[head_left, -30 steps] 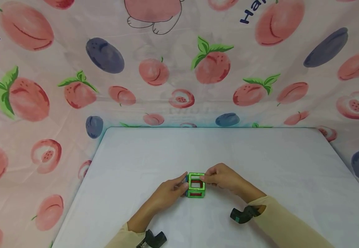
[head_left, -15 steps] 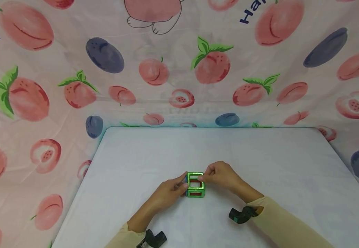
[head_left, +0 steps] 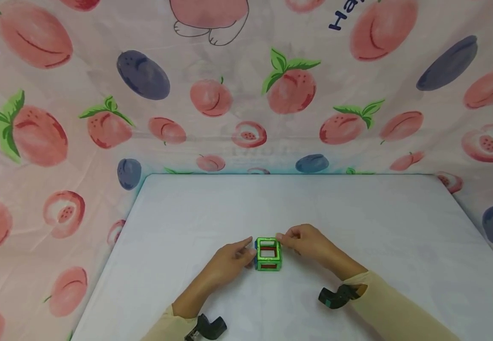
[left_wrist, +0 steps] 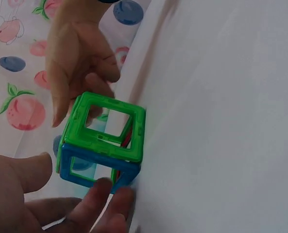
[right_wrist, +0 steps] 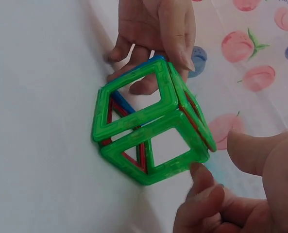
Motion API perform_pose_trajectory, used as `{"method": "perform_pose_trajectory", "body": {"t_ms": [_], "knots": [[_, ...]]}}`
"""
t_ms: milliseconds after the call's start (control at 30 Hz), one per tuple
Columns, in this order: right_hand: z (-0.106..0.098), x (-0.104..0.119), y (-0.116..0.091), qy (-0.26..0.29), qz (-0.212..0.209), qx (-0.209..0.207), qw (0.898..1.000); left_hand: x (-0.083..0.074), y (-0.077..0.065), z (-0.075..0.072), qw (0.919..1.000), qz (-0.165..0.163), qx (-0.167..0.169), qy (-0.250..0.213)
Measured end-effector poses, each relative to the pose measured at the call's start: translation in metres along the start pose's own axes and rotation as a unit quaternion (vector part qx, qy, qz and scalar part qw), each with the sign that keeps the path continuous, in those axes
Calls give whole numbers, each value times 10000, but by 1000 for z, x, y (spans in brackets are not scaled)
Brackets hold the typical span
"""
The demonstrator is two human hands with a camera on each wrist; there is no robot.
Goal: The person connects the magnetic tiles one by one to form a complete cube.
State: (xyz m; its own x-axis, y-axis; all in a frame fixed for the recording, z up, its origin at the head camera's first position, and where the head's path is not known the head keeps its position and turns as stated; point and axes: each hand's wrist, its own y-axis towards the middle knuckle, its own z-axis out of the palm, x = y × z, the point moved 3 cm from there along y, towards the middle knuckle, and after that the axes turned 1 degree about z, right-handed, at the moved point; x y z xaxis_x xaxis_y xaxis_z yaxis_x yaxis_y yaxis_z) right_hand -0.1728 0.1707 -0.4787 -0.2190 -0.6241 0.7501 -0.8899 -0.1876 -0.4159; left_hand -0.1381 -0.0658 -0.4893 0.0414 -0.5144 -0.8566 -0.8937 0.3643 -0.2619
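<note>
A small cube of magnetic tiles (head_left: 268,260) stands on the white table, with open-centred green frames on its top and on sides facing the camera. One side has a blue tile (left_wrist: 93,157), and red edging (right_wrist: 143,155) shows within. My left hand (head_left: 225,263) is at the cube's left, beside the blue tile; its fingertips overlap that tile in the left wrist view. At the right, my right hand (head_left: 308,242) has its thumb spread away from the cube. Its forefinger is at a green corner in the right wrist view; whether it touches is unclear.
The white tabletop (head_left: 186,213) stretches around the cube. Behind and at the sides hangs a fruit-printed cloth (head_left: 165,151). A black wrist camera (head_left: 337,296) sits on the right wrist and another black camera (head_left: 212,327) on the left.
The right thumb has come off the cube's top and the right hand has drawn slightly to the right. The left fingers have loosened and shifted slightly left. The cube has hardly moved.
</note>
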Motion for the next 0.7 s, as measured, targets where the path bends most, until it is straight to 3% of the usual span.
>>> {"method": "perform_pose_trajectory", "body": {"t_ms": [167,333,700], "knots": [[2,-10,-2,638,236,603,9959,-2,3,-7,9992,-180,-207,-293],[3,-13,-3,1275,27,1072,9860,-5,9,-4,9980,-221,80,-594],[8,-12,-5,1426,-75,1260,9817,-3,13,7,9927,-310,357,-1113]]}}
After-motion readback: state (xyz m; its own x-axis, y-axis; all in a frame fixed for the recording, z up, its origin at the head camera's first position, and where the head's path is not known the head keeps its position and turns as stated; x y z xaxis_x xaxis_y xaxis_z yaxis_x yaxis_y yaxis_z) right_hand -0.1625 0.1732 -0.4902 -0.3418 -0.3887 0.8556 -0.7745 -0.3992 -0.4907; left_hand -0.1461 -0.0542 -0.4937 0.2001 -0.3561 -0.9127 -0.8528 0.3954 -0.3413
